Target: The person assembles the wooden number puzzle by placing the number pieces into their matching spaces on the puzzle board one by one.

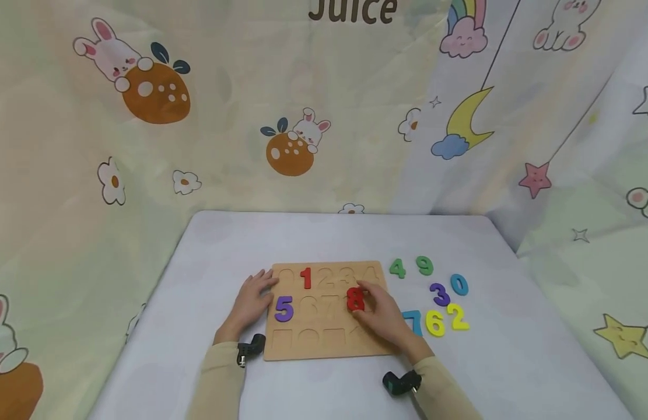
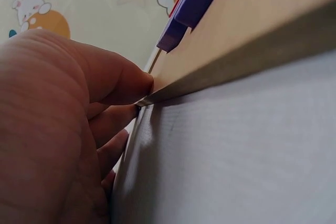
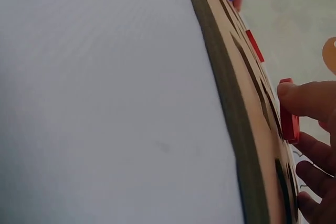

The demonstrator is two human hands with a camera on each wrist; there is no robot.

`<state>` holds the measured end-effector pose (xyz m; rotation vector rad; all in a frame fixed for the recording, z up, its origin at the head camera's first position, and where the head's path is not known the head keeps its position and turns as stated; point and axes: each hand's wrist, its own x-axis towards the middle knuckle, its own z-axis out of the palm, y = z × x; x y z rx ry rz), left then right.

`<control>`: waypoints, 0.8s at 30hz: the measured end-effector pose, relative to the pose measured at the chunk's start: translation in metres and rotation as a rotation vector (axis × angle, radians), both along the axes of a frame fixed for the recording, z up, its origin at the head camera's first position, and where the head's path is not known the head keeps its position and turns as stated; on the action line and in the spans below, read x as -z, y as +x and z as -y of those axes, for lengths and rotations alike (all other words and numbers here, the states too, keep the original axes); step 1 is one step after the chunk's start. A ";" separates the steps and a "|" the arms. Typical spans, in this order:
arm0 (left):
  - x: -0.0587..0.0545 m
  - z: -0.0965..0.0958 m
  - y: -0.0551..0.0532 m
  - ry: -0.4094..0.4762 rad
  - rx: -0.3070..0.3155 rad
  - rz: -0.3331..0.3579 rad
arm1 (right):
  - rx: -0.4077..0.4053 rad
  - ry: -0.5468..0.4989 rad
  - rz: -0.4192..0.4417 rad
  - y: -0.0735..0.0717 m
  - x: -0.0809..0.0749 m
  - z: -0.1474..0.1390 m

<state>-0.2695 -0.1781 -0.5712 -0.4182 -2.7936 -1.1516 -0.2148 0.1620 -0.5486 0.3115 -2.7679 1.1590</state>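
A wooden number board (image 1: 324,345) lies on the white table. My right hand (image 1: 382,312) pinches a red number 8 (image 1: 355,299) between thumb and fingers over the middle row's right side. In the right wrist view, the red 8 (image 3: 290,116) stands tilted on edge at the board's surface. My left hand (image 1: 252,300) touches the board's left edge with its thumb and fingertips, fingers fairly straight. A red number 1 (image 1: 305,278) sits in the top row and a purple number 5 (image 1: 284,309) in the middle row.
Right of the board lie loose numbers: a green 4 (image 1: 398,268), green 9 (image 1: 424,265), blue 0 (image 1: 459,284), purple 3 (image 1: 440,294), yellow 2 (image 1: 457,318), yellow 6 (image 1: 435,323) and a partly hidden blue 7 (image 1: 414,322). A patterned cloth (image 1: 224,116) hangs behind the table.
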 end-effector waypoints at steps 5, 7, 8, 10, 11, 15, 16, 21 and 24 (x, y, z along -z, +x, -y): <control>0.001 -0.001 0.000 -0.002 -0.008 -0.016 | -0.039 0.012 0.001 -0.005 0.006 0.002; 0.001 -0.001 0.000 -0.008 -0.006 -0.017 | -0.044 0.013 0.000 -0.005 0.007 0.001; 0.000 -0.001 0.000 -0.011 -0.005 -0.015 | -0.047 0.010 -0.002 -0.006 0.008 0.000; 0.000 -0.001 0.000 -0.018 -0.007 -0.007 | -0.052 0.006 0.000 -0.005 0.009 -0.001; -0.001 -0.001 0.001 -0.022 -0.012 0.002 | -0.058 0.004 -0.001 -0.005 0.010 -0.002; -0.004 -0.002 0.001 -0.023 -0.030 0.027 | -0.079 0.008 -0.005 -0.006 0.011 -0.003; -0.005 -0.002 0.000 -0.021 -0.034 0.035 | -0.078 0.012 -0.010 -0.007 0.012 -0.003; -0.007 -0.004 -0.003 -0.031 -0.026 0.043 | -0.057 0.017 -0.023 -0.009 0.014 -0.005; -0.004 -0.005 -0.002 -0.028 -0.033 0.061 | -0.053 0.002 -0.011 -0.008 0.018 -0.006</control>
